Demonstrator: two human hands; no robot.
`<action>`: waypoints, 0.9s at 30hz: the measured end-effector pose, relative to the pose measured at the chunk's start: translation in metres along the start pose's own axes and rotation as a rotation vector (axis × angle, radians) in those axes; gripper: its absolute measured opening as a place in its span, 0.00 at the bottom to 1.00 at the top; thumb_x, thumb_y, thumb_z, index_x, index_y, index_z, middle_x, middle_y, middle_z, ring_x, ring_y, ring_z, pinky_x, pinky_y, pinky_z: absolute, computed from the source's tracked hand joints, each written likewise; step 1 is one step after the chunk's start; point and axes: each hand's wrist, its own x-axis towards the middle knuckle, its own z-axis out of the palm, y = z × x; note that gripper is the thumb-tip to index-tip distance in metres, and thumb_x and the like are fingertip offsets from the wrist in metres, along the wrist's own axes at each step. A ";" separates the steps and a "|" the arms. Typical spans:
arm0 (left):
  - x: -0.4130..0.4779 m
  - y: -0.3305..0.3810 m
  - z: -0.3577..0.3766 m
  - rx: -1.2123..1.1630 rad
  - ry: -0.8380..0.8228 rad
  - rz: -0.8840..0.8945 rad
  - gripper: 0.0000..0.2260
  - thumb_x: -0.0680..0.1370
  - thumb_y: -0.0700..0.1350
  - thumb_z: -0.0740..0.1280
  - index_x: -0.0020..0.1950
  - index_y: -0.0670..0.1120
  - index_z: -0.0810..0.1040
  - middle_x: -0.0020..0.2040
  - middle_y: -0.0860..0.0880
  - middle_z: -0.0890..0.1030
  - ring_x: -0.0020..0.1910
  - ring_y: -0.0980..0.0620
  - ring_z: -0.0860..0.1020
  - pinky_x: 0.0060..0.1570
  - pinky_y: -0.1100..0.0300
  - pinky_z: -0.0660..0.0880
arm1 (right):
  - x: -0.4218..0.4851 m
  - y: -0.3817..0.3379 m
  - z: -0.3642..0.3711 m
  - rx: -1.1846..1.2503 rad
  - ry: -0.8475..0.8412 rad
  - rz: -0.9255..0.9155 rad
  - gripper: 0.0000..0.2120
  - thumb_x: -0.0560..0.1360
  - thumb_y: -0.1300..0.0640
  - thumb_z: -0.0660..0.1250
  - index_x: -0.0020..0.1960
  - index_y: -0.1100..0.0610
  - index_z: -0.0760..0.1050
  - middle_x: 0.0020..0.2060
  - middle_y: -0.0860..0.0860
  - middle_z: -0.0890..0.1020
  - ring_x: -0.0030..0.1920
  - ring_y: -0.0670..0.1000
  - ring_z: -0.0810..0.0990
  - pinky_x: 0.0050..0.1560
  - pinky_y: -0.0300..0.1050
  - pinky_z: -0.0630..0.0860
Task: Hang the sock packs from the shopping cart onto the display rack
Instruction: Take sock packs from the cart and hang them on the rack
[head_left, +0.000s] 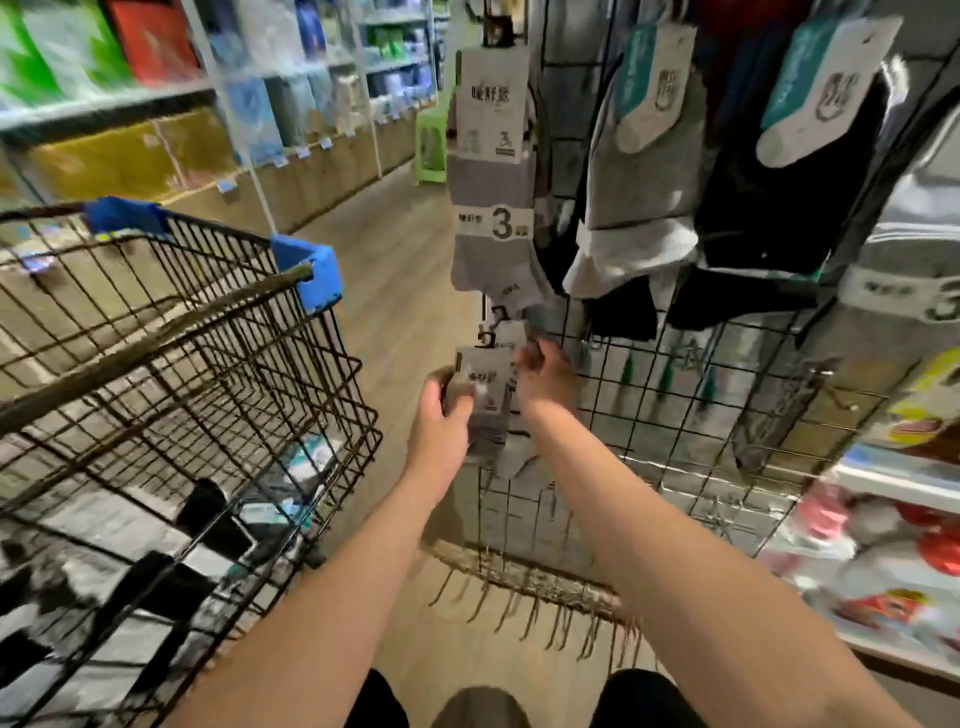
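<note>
My left hand (445, 415) grips a grey sock pack (485, 387) with a black hook, held low against the left edge of the black wire display rack (670, 415). Just to its right, my right hand (545, 371) pinches the top of a second pack (511, 332) hanging on the rack. Above them hangs a grey three-pair pack (493, 171). The black wire shopping cart (208, 364) stands to my left, with several more sock packs (291, 483) lying in its bottom.
Grey, white and black socks (644, 166) hang higher on the rack. Empty metal hooks (524, 603) jut out along its lower bar. Store shelves (156, 130) line the aisle at left, a green stool (431, 145) stands beyond, and a goods shelf (893, 545) is at right.
</note>
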 end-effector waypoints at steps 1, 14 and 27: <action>0.003 -0.003 0.001 -0.030 -0.002 0.013 0.07 0.85 0.47 0.62 0.63 0.52 0.72 0.54 0.52 0.80 0.53 0.52 0.80 0.36 0.71 0.72 | 0.002 0.003 0.001 0.035 0.009 -0.005 0.16 0.84 0.53 0.60 0.70 0.53 0.74 0.64 0.54 0.80 0.59 0.53 0.79 0.53 0.38 0.70; 0.008 -0.024 0.001 -0.163 -0.020 0.077 0.08 0.84 0.48 0.65 0.63 0.53 0.74 0.53 0.55 0.81 0.48 0.59 0.79 0.34 0.74 0.75 | -0.001 0.020 0.017 0.242 0.020 0.026 0.12 0.84 0.52 0.60 0.66 0.50 0.75 0.59 0.53 0.82 0.54 0.54 0.82 0.54 0.53 0.81; -0.010 -0.039 -0.010 -0.120 0.023 0.190 0.08 0.84 0.50 0.62 0.63 0.55 0.74 0.51 0.54 0.81 0.49 0.54 0.82 0.33 0.72 0.75 | -0.056 0.038 0.009 0.352 0.014 -0.113 0.07 0.80 0.51 0.64 0.56 0.50 0.79 0.50 0.47 0.83 0.50 0.48 0.81 0.44 0.37 0.77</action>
